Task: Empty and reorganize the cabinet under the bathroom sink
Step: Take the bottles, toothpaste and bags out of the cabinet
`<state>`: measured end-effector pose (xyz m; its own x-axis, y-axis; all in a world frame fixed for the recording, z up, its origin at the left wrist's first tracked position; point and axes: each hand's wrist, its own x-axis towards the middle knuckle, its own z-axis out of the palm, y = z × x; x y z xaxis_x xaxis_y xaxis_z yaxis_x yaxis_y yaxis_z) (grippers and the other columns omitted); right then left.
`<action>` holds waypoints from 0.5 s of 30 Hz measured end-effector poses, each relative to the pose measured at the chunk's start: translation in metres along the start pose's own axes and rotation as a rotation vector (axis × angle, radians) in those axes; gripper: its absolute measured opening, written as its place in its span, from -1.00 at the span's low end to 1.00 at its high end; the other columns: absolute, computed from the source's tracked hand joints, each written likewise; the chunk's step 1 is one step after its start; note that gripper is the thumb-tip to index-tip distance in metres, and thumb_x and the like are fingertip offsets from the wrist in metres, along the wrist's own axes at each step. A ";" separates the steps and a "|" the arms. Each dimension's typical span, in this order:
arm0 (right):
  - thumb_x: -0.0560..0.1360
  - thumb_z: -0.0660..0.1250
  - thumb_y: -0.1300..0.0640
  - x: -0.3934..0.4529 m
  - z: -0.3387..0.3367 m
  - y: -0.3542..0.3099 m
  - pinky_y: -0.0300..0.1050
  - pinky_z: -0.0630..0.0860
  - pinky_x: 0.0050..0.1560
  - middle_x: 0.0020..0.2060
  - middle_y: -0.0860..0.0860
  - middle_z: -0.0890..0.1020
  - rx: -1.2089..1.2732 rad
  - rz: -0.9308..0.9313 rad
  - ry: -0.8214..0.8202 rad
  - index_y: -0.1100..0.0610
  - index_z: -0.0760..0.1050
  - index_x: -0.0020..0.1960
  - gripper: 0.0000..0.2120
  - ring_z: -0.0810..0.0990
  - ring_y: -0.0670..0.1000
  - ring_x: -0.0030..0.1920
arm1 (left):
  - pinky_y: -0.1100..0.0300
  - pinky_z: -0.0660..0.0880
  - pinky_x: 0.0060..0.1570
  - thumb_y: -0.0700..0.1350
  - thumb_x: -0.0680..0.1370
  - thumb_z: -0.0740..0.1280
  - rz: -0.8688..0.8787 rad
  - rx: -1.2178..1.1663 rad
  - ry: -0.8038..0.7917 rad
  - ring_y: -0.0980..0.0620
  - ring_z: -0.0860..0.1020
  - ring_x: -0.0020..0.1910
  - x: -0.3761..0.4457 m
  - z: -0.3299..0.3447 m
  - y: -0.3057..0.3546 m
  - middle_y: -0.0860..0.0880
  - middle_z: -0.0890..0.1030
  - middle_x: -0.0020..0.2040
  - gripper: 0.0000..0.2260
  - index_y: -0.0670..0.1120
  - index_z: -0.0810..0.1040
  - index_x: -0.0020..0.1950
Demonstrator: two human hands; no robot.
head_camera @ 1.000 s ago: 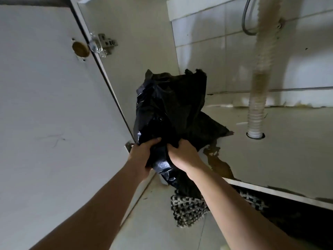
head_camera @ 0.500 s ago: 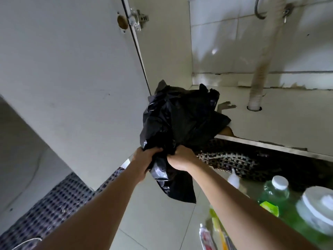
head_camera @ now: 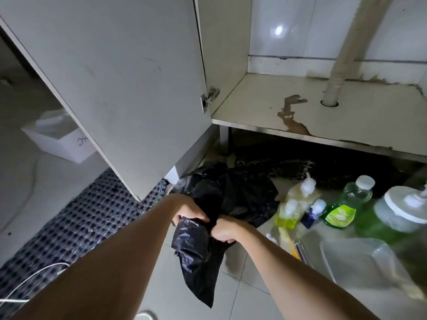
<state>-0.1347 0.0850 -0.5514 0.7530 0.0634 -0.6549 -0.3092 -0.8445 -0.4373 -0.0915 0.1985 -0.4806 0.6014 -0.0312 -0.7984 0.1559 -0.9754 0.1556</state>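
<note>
Black, crinkled plastic is what you have bunched up: a thin bin bag [head_camera: 221, 204], glossy and creased, held over the tiled floor [head_camera: 233, 301] just in front of the open cabinet. Its upper part balloons away from you while a loose tail hangs below your fists. Your left hand [head_camera: 190, 210] and right hand [head_camera: 225, 229] are both closed tight on the gathered middle of it, knuckles nearly touching.

Film this thin could tear if you wring or pull the two fists apart, and whatever is inside, which you cannot see, would drop onto the tiles. The hanging tail could also sweep the yellow bottle [head_camera: 298, 202] and green bottle [head_camera: 349, 204] standing just to your right and tip them. Mind the stained shelf [head_camera: 265, 105] and the open cabinet door [head_camera: 115, 77] close on your left if you swing the bag.
</note>
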 end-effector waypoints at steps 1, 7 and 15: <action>0.47 0.12 0.13 0.001 0.006 0.002 -0.13 0.45 -0.23 -0.30 0.06 0.53 -0.041 -0.004 -0.026 0.17 0.44 -0.01 -0.81 0.52 0.06 -0.31 | 0.10 0.51 0.00 0.18 0.51 0.33 -0.043 0.007 -0.093 -0.18 0.42 0.36 0.004 0.002 -0.005 -0.19 0.36 0.44 -0.31 -0.15 0.20 0.50; 0.42 0.31 0.07 0.008 0.003 0.014 -0.21 0.39 -0.35 -0.16 0.05 0.68 -0.114 -0.016 -0.151 0.15 0.52 -0.31 -0.81 0.49 0.00 -0.33 | -0.05 0.45 0.21 0.40 0.29 0.38 -0.210 0.204 -0.076 -0.24 0.51 0.26 0.017 -0.025 -0.034 -0.33 0.45 0.34 0.01 -0.11 0.11 0.54; 0.48 0.29 0.09 0.011 0.007 0.029 -0.04 0.44 -0.15 -0.10 0.11 0.50 -0.089 -0.057 0.108 0.15 0.38 -0.06 -0.84 0.53 0.16 -0.10 | -0.03 0.52 0.09 0.05 0.39 0.43 0.227 0.092 0.587 -0.20 0.55 0.10 0.034 -0.035 0.014 -0.17 0.59 0.10 -0.66 -0.13 0.53 0.04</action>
<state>-0.1395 0.0653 -0.5753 0.8276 0.0592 -0.5581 -0.2147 -0.8854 -0.4123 -0.0419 0.1917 -0.4854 0.9451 -0.1402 -0.2951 -0.0781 -0.9740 0.2125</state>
